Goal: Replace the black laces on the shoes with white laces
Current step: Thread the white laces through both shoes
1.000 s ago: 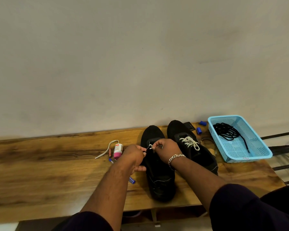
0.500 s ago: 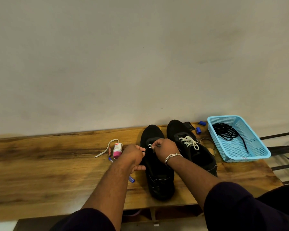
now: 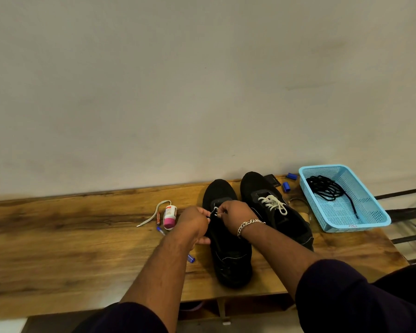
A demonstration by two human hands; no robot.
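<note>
On the wooden bench (image 3: pixel 58 248), far left, lies a loose white strip (image 3: pixel 154 212) beside a small pink-bottomed bottle (image 3: pixel 170 217). The left hand (image 3: pixel 193 222) and right hand (image 3: pixel 235 212) both pinch the white lace (image 3: pixel 215 211) over the left black shoe (image 3: pixel 226 248). The right shoe (image 3: pixel 274 210) already has white lacing. Black laces (image 3: pixel 327 188) lie in the blue basket (image 3: pixel 360 224).

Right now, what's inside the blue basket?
A tangled bunch of black laces lies in the blue basket, one end trailing toward its front. Nothing else shows on the basket's floor.
</note>
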